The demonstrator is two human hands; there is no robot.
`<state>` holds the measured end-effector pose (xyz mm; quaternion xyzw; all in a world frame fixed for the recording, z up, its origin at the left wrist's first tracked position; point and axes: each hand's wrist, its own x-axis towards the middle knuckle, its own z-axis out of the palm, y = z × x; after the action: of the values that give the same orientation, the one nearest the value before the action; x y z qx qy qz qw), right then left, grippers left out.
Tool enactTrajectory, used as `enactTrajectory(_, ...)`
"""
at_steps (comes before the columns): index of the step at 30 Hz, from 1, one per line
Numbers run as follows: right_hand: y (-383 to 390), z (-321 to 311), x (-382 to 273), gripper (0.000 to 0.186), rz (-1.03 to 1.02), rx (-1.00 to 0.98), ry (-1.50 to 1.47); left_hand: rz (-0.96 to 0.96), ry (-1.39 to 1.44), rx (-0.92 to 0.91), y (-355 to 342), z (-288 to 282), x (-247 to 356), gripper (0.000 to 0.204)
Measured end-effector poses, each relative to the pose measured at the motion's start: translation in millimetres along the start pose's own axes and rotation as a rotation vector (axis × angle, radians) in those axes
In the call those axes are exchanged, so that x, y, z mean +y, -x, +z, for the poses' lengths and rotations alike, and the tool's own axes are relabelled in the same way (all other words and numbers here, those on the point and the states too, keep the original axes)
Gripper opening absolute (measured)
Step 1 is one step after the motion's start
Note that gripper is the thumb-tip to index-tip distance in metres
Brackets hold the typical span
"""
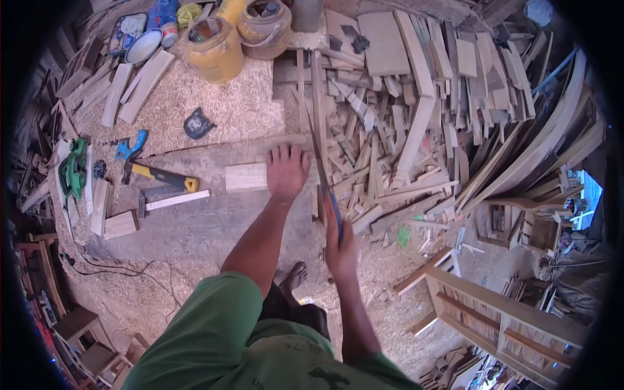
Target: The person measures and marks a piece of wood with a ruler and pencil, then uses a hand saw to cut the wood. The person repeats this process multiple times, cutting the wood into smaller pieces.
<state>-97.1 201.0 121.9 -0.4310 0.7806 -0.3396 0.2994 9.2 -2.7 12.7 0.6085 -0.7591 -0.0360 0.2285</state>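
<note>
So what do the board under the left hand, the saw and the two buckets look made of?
Board: pale bare wood, unfinished, grain showing, pinned by the left hand. Saw in the right hand: thin grey blade, probably steel; blue handle, likely plastic. Buckets: yellowish, seemingly plastic, grimy.

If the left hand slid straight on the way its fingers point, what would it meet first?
The left hand lies flat on a pale wooden board, fingers pointing away from the person. Just beyond its fingertips lies the sheet of chipboard strewn with sawdust; it would likely reach that first, though depth is unclear.
</note>
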Motion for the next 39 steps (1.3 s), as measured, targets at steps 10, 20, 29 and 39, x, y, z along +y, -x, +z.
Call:
enactTrajectory(10,3,18,25,0.035,-0.081,0.104,0.014,0.039,0.013,0.049,0,3,3,0.033)
enactTrajectory(20,166,-34,63,0.038,0.012,0.033,-0.049,0.012,-0.023,0.052,3,3,-6,0.032)
enactTrajectory(29,21,11,22,0.03,0.035,-0.012,-0.079,0.007,-0.028,-0.033,4,2,-2,0.036)
enactTrajectory(39,51,26,71,0.037,0.035,0.032,-0.066,0.038,-0.011,0.019,-1,6,1,0.035)
